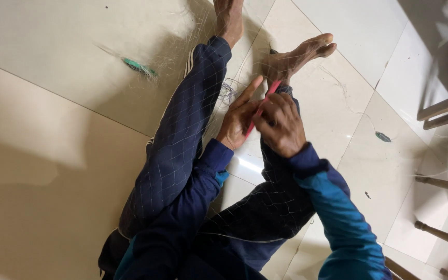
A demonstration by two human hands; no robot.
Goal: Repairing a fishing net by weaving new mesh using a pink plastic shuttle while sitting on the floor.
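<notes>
From the head camera, a person sits on a pale tiled floor (53,171) with both legs stretched away, wearing dark blue trousers and a blue jacket. A fine, nearly clear fishing net (182,129) drapes over the legs and spreads out on the tiles to the far left, its mesh showing as thin pale lines on the cloth.

The right hand (280,126) is curled closed around a slim pink netting needle (259,110), which slants from near the palm up toward the far foot. The left hand (239,118) sits just beside it on the left, touching it, thumb and lower fingers pinched on the net strands while the forefinger points straight out toward the far side.

A small green float (139,67) lies on the floor at far left; another green float (382,136) lies to the right. Wooden chair legs (442,181) stand along the right edge.
</notes>
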